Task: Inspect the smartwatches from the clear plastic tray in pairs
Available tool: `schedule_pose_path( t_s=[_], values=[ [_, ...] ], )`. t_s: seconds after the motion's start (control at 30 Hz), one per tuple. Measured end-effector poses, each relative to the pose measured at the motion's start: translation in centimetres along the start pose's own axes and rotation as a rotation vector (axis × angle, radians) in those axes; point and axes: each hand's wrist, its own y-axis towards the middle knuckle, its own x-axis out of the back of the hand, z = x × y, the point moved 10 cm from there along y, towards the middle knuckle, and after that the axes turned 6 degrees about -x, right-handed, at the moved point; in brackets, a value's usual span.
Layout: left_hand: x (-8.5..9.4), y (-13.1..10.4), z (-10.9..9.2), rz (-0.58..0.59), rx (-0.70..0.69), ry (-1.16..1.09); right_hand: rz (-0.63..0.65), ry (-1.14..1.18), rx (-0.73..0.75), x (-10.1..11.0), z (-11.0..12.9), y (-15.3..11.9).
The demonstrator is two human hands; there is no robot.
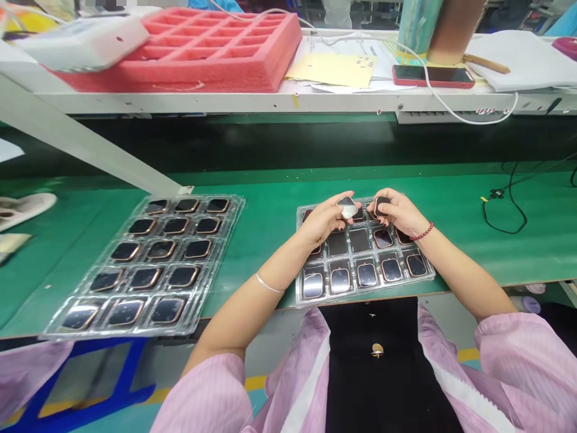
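Observation:
Above the far side of a clear plastic tray [322,296], my left hand [325,219] pinches a square smartwatch case [347,207] whose face catches the light. A second, darker smartwatch case [383,205] is held in my right hand [399,211], between thumb and fingers. The two cases are apart, close to each other. Rows of similar cases with dark glass and gold-coloured rims lie in the tray beneath. Two pockets [348,242] in its middle row hold no case. My hands hide parts of the back row.
To the left, another clear tray [211,294] is filled with smartwatch cases. A slanted white post [99,144] comes down behind it. The raised shelf [234,103] carries a red foam block [265,66], papers and a phone [433,76]. A black cable [511,207] lies at right.

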Motion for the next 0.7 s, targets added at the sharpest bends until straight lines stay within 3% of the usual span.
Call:
schedule_pose_path(
  t_s=[0.37, 0.7],
  values=[
    [-0.6, -0.4, -0.4, 0.101, -0.067, -0.038, 0.144, 0.126, -0.021, -0.8, -0.2, -0.4],
    [-1.1, -0.9, -0.3, 0.139, 0.016, -0.095, 0.141, 0.083, -0.051, -0.4, -0.6, -0.3]
  ],
)
